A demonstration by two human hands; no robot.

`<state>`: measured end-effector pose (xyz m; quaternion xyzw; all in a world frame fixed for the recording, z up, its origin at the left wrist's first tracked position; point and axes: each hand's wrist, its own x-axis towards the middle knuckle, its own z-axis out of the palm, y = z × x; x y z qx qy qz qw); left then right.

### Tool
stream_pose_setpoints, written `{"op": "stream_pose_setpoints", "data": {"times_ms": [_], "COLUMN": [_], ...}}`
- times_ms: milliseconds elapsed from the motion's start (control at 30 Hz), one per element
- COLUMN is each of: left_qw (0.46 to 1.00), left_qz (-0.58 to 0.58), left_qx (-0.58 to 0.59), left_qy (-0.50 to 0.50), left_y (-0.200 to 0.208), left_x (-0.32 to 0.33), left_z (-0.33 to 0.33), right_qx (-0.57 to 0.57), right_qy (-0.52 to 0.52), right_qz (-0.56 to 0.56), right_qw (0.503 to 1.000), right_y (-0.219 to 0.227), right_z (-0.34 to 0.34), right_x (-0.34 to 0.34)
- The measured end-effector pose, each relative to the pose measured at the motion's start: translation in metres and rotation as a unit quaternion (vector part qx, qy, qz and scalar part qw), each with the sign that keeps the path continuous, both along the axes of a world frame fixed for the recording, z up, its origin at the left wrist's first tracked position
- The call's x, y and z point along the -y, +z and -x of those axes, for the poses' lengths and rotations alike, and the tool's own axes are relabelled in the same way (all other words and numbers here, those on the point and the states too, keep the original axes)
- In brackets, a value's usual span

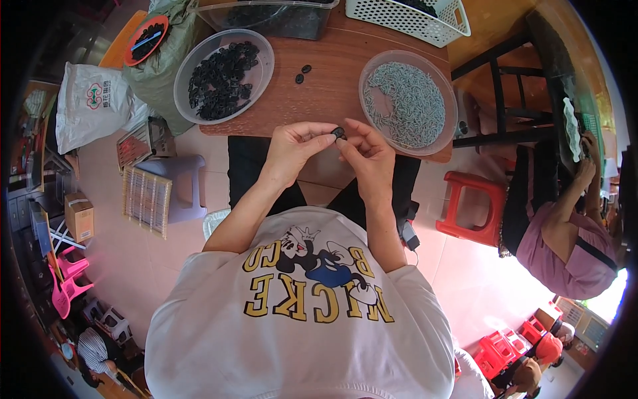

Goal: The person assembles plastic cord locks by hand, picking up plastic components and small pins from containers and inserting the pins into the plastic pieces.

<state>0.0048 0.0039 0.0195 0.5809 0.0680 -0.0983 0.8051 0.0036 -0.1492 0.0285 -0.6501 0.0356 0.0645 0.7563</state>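
Note:
In front of my body, near the table's front edge, my left hand (292,147) pinches a small black plastic part (339,132) between thumb and fingers. Close against it is my right hand (369,156), its thumb and fingers closed in at the part. Whatever those right fingertips hold is too small to make out. Two similar black pieces (302,74) lie on the wooden table (319,100). To the left, a round clear tub (264,66) holds a heap of black parts. On the right, another tub (450,113) is filled with small silvery-blue pins or screws.
A clear bin (266,5) and a white basket (425,30) stand along the far edge. Sacks (93,110) and a grey stool (183,193) are at the left. At the right are a red stool (468,207) and a person in pink (575,246) working at another table.

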Motion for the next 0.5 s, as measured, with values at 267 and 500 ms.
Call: {"op": "stream_pose_setpoints", "data": {"times_ms": [267, 500], "left_qw": [0.999, 1.0], "left_qz": [0.046, 0.02], "left_qx": [0.009, 0.014], "left_qy": [0.008, 0.007], "left_y": [-0.0013, -0.0052], "left_x": [-0.0002, -0.0001], "left_z": [0.0015, 0.0071], "right_qx": [-0.001, -0.005], "right_qy": [0.049, 0.026], "right_qz": [-0.001, -0.035], "right_qw": [0.999, 0.999], "right_y": [-0.0069, -0.0056], "right_z": [0.0001, 0.0033], "right_x": [0.0032, -0.0006]}}
